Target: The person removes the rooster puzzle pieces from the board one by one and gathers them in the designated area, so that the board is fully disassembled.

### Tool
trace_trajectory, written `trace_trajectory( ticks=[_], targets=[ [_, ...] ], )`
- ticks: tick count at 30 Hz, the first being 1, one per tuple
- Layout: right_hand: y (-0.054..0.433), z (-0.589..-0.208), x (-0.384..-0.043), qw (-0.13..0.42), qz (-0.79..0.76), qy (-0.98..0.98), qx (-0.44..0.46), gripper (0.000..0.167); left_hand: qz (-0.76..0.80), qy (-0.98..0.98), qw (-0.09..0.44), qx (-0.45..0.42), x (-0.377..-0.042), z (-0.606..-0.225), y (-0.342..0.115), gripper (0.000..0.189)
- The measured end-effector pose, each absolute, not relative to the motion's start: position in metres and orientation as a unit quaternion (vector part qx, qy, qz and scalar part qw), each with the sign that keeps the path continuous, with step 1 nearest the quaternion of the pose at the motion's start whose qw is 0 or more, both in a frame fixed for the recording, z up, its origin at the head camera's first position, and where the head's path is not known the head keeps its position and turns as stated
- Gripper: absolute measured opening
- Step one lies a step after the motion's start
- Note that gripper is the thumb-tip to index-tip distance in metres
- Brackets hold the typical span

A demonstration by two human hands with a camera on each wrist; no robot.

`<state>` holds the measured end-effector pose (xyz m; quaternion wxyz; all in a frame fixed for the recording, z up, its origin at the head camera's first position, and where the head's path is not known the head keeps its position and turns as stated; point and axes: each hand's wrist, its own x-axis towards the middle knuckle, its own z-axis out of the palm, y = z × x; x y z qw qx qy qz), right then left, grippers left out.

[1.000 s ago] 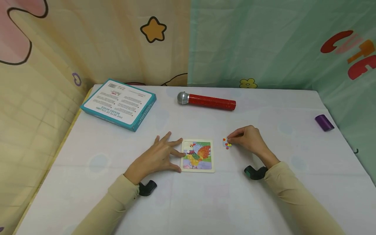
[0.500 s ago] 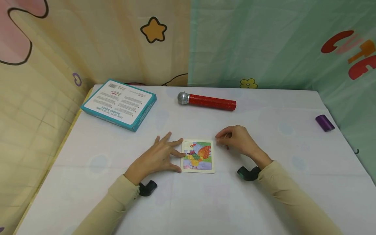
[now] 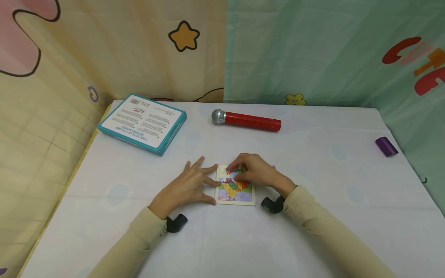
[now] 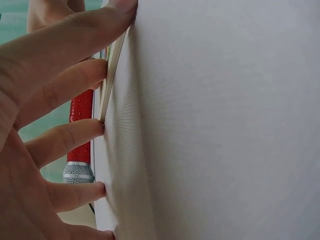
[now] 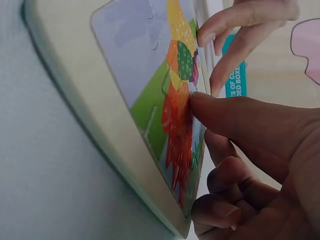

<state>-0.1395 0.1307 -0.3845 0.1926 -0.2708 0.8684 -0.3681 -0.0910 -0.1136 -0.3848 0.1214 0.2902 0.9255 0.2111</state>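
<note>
A small square jigsaw puzzle [image 3: 234, 197] in a cream frame lies on the table, with a colourful bird picture on it. Spread fingers of my left hand [image 3: 187, 188] rest along the frame's left edge, thumb at the lower corner. Over the upper part of the puzzle, my right hand [image 3: 259, 170] has its thumb and index finger bent in a pinch on a puzzle piece, mostly hidden by the fingers. In the right wrist view, the thumb [image 5: 240, 112] touches the picture. Another loose puzzle piece [image 3: 273, 166] shows partly behind the right hand.
A red microphone [image 3: 252, 121] with a silver head lies behind the puzzle. At the back left is a teal and white box [image 3: 142, 121]. Toward the right edge lies a purple cylinder [image 3: 386, 146]. Printed curtains stand behind the table.
My right hand has moved left from the loose pieces beside the puzzle to over its upper part. The left hand has stayed at the frame's left edge.
</note>
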Motion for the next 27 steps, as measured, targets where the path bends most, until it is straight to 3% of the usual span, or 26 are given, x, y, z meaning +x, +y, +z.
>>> trace_trajectory(
  ticks=[27],
  targets=[
    [0.1274, -0.3833, -0.1357, 0.177, -0.349, 0.883, -0.258, 0.026, 0.209, 0.926, 0.120, 0.290, -0.0907, -0.3826, -0.1114, 0.055]
  ],
)
